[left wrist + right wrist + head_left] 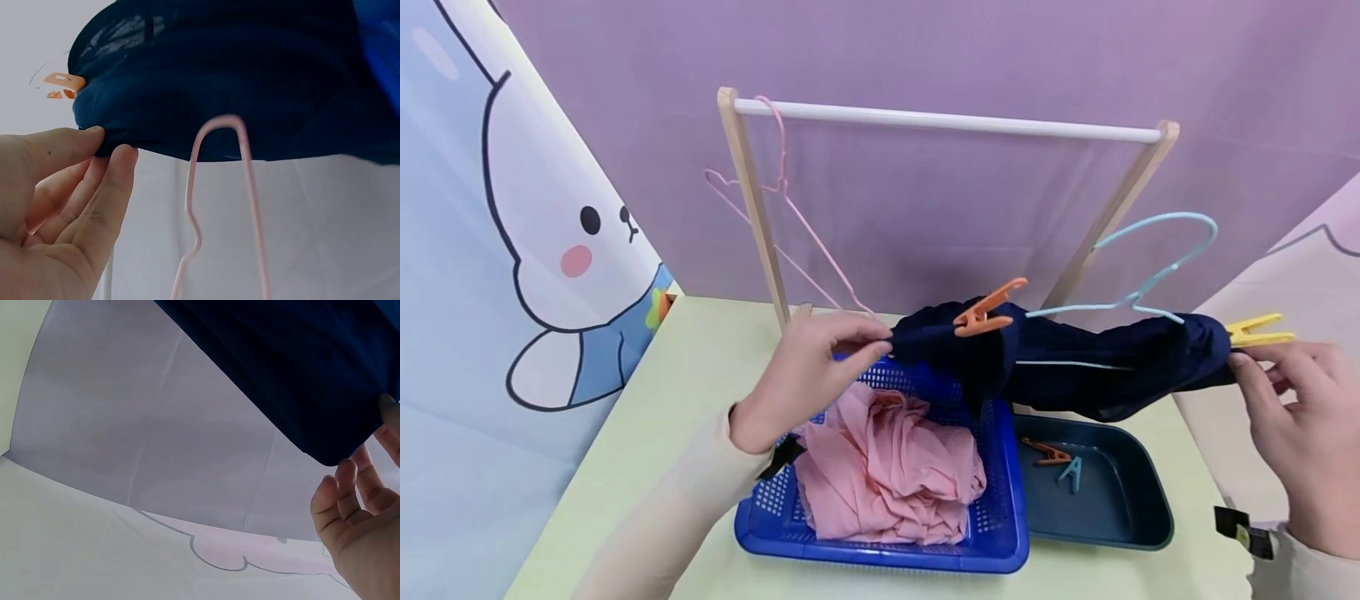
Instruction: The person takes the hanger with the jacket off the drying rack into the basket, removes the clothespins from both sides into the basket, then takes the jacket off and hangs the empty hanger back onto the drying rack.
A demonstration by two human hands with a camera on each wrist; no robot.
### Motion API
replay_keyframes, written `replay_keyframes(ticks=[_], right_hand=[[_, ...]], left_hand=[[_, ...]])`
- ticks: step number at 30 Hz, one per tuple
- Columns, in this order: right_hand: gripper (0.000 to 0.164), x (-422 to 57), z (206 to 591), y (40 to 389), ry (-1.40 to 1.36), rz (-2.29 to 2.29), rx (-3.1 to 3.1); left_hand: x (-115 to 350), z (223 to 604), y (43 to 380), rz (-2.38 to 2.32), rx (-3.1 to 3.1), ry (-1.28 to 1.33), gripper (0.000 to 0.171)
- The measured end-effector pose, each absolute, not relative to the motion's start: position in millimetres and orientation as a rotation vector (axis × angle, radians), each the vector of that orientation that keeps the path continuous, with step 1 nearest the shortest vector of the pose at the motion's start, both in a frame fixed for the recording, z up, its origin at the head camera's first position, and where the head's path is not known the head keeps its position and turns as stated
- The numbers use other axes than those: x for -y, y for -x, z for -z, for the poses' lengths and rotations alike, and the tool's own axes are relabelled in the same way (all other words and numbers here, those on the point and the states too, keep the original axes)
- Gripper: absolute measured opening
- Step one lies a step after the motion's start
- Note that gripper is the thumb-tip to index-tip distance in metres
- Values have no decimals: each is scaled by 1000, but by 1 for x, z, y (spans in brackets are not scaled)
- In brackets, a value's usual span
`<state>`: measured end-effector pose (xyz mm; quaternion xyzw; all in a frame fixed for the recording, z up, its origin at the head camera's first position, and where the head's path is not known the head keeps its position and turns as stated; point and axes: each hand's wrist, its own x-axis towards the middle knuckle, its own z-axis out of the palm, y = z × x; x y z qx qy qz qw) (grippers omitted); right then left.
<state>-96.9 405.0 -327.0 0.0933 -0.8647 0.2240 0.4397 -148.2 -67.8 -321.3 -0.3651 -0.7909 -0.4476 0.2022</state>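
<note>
The left hand (808,367) is pinching one edge of the navy garment (1075,387), its fingers closing down to the cloth's thickness; the right hand (1303,400) is pinching the other end, so the garment is spanning the gap between both sets of fingers. An orange peg (981,321) is gripping it right of the left fingers; a yellow peg (1255,333) is sitting just above the right ones. Between them, a light blue hanger (1135,298) is rising from the cloth. Below the left fingers, a blue basket (880,557) is holding pink cloth (891,467).
</note>
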Motion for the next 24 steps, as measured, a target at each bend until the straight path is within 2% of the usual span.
replay_keyframes(ticks=[4,14,18,24], right_hand=[[26,-405,330,98,-207,-582,2160],[63,-395,330,96,-342,-526,2179],[68,-378,331,96,-437,-514,2153],[60,-342,340,103,-599,-627,2114]], left_hand=[[70,335,128,1312,2235,991,14],[84,368,75,1495,2423,826,10],[103,372,69,1485,2433,770,15],[139,376,76,1397,2498,571,24]])
